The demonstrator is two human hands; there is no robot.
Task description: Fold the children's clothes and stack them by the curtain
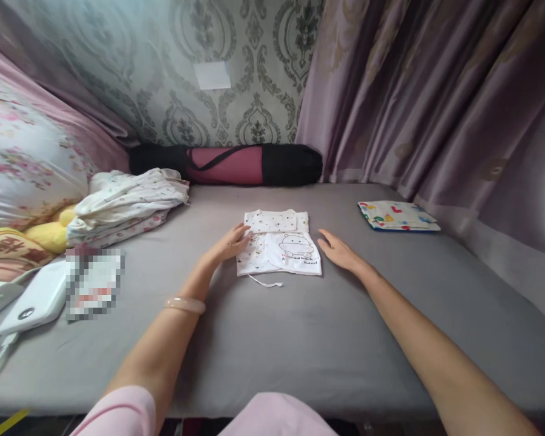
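Observation:
A small white baby garment (277,251) lies flat on the grey bed sheet in front of me, with its upper part folded over. It carries small printed dots and a line-drawn animal with lettering at its lower right. A white tie string (267,283) trails from its lower edge. My left hand (234,242) rests at the garment's left edge, fingers extended, the fingertips touching or just over the cloth. At the right side my right hand (338,249) is open with thumb and fingers apart, close beside the garment and holding nothing.
A folded colourful-print cloth (397,216) lies at the right. Crumpled white printed clothes (129,203) are heaped at the left, near a floral pillow (27,151) and a white power bank (39,297). A black and maroon roll bag (227,165) lies along the wall; purple curtains (413,103) hang at right.

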